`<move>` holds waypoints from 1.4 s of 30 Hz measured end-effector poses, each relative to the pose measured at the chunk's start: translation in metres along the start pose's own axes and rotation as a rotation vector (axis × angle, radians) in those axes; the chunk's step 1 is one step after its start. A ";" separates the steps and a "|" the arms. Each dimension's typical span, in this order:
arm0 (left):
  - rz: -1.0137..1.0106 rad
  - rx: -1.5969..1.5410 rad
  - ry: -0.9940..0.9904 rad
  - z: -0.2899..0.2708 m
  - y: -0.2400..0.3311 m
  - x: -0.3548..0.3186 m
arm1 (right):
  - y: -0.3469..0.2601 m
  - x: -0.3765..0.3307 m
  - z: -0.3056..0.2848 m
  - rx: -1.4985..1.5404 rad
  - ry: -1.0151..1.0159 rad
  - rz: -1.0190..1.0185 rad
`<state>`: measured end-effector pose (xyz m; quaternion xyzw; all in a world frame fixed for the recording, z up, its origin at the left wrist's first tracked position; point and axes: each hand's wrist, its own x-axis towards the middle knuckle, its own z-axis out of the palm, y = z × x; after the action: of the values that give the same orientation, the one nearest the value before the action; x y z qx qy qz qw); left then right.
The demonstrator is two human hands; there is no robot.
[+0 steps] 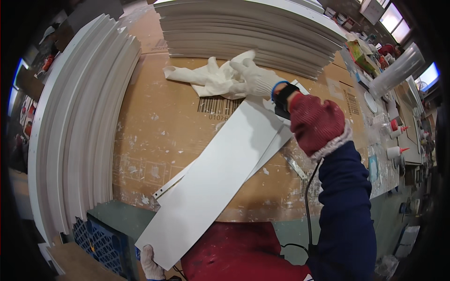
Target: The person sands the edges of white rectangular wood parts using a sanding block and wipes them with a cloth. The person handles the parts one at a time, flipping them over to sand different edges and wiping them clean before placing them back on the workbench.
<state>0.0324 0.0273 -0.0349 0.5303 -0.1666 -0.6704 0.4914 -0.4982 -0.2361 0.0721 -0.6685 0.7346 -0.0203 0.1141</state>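
Observation:
A long white board lies slantwise across the cardboard-covered table, on top of another white board. My left hand, in a pale glove, grips the near left corner of the top board, with the thumb on its upper face. At the board's far end, my right hand, gloved in white, is closed on a crumpled white cloth; its fingertips are partly lost in the folds. The right forearm has a dark wrist strap, a red knitted cuff and a navy sleeve.
Tall stacks of white panels stand at the left and far side. A small metal strip lies right of the boards. Glue bottles with red tips and a clear plastic roll are at the right. A black cable hangs beside my right sleeve.

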 end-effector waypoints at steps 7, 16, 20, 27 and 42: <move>-0.140 0.278 0.266 0.014 0.009 -0.017 | -0.041 0.047 0.013 -0.152 -0.178 -0.048; -0.128 0.175 0.276 0.021 0.008 -0.020 | -0.115 -0.079 0.007 0.400 0.194 -0.384; -0.127 0.204 0.166 0.019 0.011 -0.012 | -0.143 -0.186 0.062 0.102 -0.126 -0.853; -0.037 0.346 0.276 0.021 0.008 -0.017 | -0.093 -0.153 0.061 -0.061 -0.243 -0.333; -0.064 0.309 0.203 0.033 0.015 -0.013 | -0.099 -0.167 0.083 0.187 -0.142 -0.556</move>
<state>0.0103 0.0215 -0.0034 0.6695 -0.2002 -0.5950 0.3971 -0.3715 -0.0716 0.0325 -0.8304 0.5085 -0.0716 0.2161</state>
